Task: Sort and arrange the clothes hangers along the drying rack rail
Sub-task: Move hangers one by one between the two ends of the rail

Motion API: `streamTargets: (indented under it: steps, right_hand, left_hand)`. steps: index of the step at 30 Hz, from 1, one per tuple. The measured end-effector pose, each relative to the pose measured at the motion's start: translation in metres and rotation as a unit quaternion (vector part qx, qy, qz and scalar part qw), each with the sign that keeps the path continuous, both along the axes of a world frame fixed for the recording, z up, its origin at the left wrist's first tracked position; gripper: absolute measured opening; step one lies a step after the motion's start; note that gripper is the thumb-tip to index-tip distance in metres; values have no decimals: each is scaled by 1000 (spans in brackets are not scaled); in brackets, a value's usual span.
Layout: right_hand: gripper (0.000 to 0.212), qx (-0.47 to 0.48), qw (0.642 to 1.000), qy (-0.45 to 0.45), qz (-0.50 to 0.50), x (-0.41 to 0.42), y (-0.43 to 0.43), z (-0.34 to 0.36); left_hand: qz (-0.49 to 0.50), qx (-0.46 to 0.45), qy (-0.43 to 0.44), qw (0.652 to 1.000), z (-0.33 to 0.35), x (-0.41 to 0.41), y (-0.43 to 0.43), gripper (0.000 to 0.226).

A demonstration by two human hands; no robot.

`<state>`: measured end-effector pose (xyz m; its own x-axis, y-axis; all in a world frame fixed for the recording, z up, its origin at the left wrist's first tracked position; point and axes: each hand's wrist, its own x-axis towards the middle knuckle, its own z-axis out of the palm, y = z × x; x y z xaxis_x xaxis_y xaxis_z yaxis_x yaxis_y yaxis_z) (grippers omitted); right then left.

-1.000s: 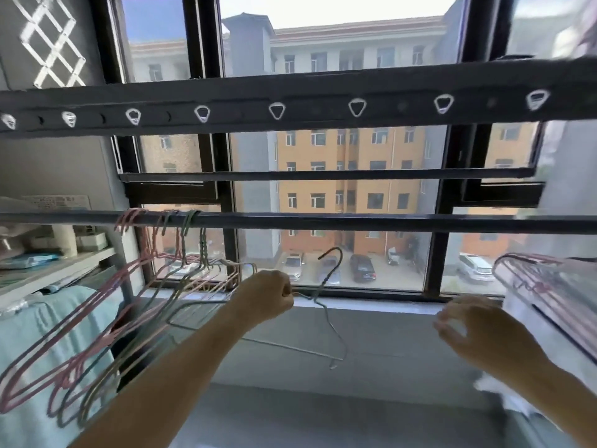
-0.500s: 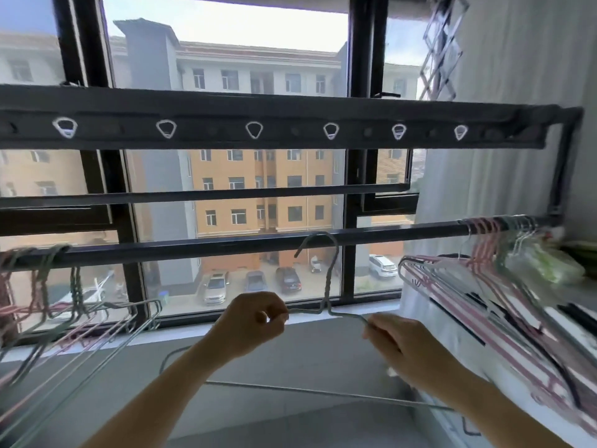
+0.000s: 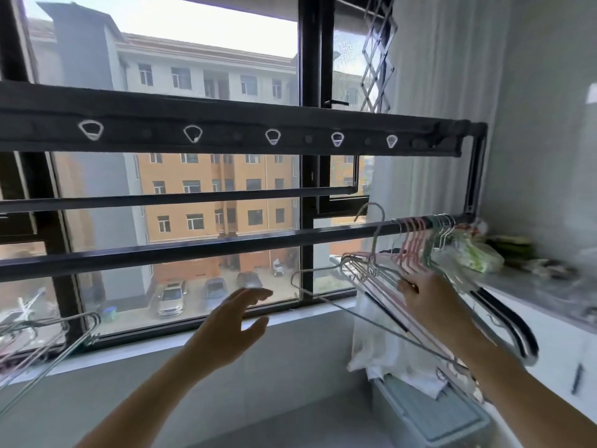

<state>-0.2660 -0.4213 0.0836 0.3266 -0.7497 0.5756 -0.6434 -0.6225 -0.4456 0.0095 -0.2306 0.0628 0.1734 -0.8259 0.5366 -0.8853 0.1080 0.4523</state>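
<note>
Hangers [image 3: 416,250] bunched at rail [image 3: 193,250] end, right hand [image 3: 429,299] gripping grey hanger [image 3: 371,263], left hand [image 3: 232,324] open, empty.

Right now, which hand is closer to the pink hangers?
Right. The right hand reaches in just below the pink hangers; the left hand hovers open, well off to their left.

left hand [image 3: 231,321] released the wire hanger [image 3: 365,279] — right hand [image 3: 431,297] carried it rightward.
</note>
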Motion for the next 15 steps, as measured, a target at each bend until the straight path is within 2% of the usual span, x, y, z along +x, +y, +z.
streamTargets:
  steps: [4, 15]
  right_hand:
    - [21, 28, 998, -27, -55, 0, -26, -2]
    - [25, 60, 992, 15, -113, 14, -35, -30]
  left_hand:
    - [13, 7, 7, 1000, -1, 8, 9, 37]
    - [59, 23, 23, 998, -9, 26, 41, 31]
